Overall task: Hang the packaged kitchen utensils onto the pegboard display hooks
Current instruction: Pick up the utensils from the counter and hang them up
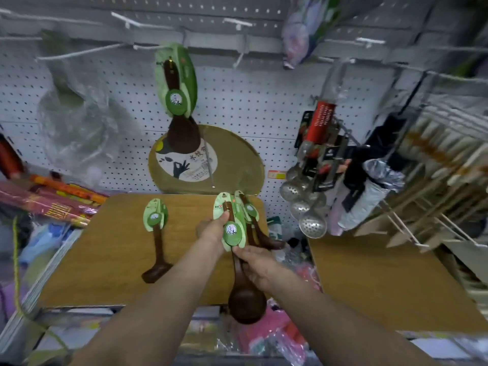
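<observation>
a: stock check. how far along is the hanging?

b: item: wooden ladles on green cards. one hung ladle (176,101), on a hook (148,47) of the pegboard (237,101). there may be more cards behind it; i cannot tell.

a: and not yet hung?

b: three, by my count. one held ladle (239,260), lifted above the wooden board (111,260). the left hand (212,228) pinches its card near the top; the right hand (257,265) has its fingers curled round the handle below the card. one spare ladle (253,228) lies just behind it, touching the board's far right corner. one lone ladle (156,241) lies flat on the board, well left of the hands.

a: so roughly a quarter done?

b: that's my judgement. one up, one in hand, two waiting.
</observation>
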Action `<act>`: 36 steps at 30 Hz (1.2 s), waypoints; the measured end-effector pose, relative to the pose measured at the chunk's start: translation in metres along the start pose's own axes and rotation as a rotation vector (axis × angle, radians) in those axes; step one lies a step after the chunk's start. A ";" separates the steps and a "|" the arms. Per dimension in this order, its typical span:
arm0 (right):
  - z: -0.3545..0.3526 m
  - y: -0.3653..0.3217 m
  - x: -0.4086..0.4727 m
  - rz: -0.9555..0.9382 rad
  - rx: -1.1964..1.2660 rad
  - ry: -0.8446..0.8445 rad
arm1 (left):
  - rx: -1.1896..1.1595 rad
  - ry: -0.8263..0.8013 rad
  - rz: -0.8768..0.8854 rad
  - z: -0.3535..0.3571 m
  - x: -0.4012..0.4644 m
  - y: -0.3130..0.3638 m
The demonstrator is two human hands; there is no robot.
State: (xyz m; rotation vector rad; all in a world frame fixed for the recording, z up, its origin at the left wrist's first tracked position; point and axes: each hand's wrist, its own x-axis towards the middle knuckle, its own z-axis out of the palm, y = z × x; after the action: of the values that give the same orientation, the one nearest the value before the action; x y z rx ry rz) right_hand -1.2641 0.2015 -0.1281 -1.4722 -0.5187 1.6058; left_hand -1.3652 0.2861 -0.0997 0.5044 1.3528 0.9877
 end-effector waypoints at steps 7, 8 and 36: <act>-0.130 0.011 -0.133 -0.150 0.136 0.067 | 0.024 -0.132 0.077 0.104 -0.130 -0.080; -0.152 0.012 -0.152 -0.172 0.143 0.100 | 0.027 -0.178 0.078 0.123 -0.146 -0.093; -0.664 -0.049 -0.355 -0.432 0.381 0.783 | 0.157 -0.943 -0.023 0.620 -0.427 -0.320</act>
State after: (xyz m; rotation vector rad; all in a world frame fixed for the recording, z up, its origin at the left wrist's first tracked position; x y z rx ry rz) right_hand -0.6489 -0.2239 -0.0245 -1.4284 -0.0550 0.6575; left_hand -0.6464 -0.0894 0.0106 0.9243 0.5754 0.4935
